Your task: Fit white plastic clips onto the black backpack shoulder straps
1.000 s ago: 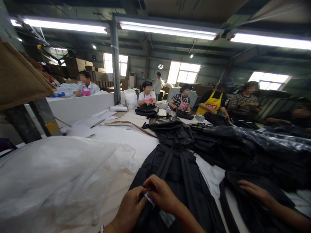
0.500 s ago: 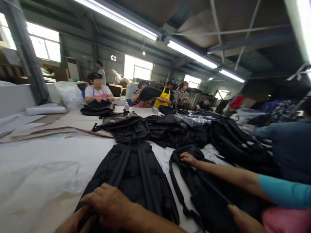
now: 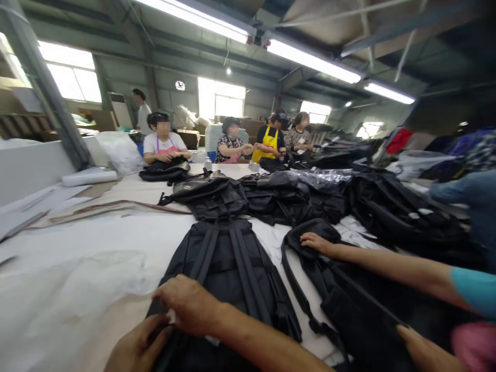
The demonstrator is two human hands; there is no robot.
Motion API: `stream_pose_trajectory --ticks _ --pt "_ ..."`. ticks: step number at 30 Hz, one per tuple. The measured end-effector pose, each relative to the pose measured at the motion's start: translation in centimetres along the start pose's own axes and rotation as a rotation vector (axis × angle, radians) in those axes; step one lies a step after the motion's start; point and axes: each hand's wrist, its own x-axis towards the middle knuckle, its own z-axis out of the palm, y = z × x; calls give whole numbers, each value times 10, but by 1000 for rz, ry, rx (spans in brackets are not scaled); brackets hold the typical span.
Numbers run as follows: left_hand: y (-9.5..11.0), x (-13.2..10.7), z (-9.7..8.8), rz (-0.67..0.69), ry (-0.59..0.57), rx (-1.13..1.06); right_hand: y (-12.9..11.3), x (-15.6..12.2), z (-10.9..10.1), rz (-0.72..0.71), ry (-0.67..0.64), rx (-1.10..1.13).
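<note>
A black backpack (image 3: 228, 268) lies flat on the table with its straps facing up, right in front of me. My left hand (image 3: 137, 349) is curled on the bag's near left edge. My right hand (image 3: 189, 305) lies over the same spot, fingers bent and pressed down on the fabric. A small pale scrap (image 3: 211, 341), perhaps a tag, peeks out below my right wrist. Whether either hand pinches it is hidden.
A co-worker's arm in a teal sleeve (image 3: 387, 266) reaches over a second black backpack (image 3: 349, 310) at my right. More black bags (image 3: 294, 196) pile across the middle. Clear plastic sheet (image 3: 58, 294) covers the left. Several people sit at the far end.
The view swung right, then tipped slightly down. The big plastic bag left the frame. The co-worker's arm came into view. My hands stayed together on the bag's near edge.
</note>
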Motion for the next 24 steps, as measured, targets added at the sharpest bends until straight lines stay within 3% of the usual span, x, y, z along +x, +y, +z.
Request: stream_pose_trajectory --ticks 2,5,8,11,16,24 --pt "29 -10 3 36 -114 -24 1 17 -10 118 164 164" --pt "52 -13 8 25 -84 -38 8 38 -26 227 291 439" --pt "52 -12 4 -19 -65 -74 18 32 -30 300 216 564" --pt "47 -13 0 -27 -54 -101 24 3 -22 403 62 582" --pt "49 -15 0 -28 -36 -129 25 -37 -13 388 -178 547" --pt "47 -12 -2 -121 -45 -308 21 -32 -13 196 -196 376"
